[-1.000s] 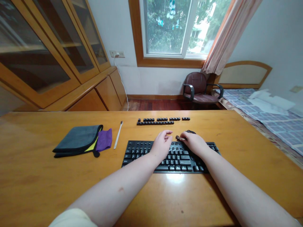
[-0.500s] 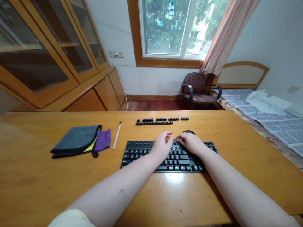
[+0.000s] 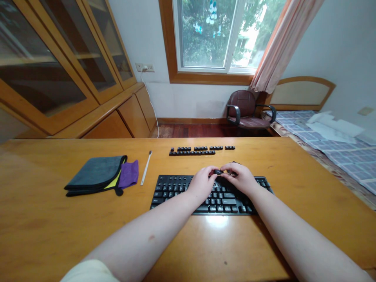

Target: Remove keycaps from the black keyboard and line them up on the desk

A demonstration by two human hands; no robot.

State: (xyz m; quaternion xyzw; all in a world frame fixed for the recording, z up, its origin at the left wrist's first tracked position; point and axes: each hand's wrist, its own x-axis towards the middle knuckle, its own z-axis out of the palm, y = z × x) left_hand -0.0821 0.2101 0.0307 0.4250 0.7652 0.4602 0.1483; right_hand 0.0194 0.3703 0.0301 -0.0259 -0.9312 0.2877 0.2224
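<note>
A black keyboard (image 3: 225,201) lies on the wooden desk, with the keys along its far rows looking stripped of caps. Over its far edge, my left hand (image 3: 202,183) and my right hand (image 3: 240,178) meet fingertip to fingertip. Between them is a small black keycap (image 3: 218,171), pinched by both hands. Fingers and wrists hide part of the keyboard's middle and right side. Beyond it, loose black keycaps (image 3: 192,153) are lined up in two rows.
Left of the keyboard lie a white toothbrush (image 3: 146,168), a purple cloth (image 3: 128,174) and a folded grey towel (image 3: 95,172). A dark cable shows partly behind my right hand. Past the desk's far edge (image 3: 252,138) stand an armchair (image 3: 245,107) and a bed.
My hands have come up slightly from the key rows, and the keycap now shows between their fingertips. My left fingers have closed from a looser pose. The rows of keycaps look unchanged.
</note>
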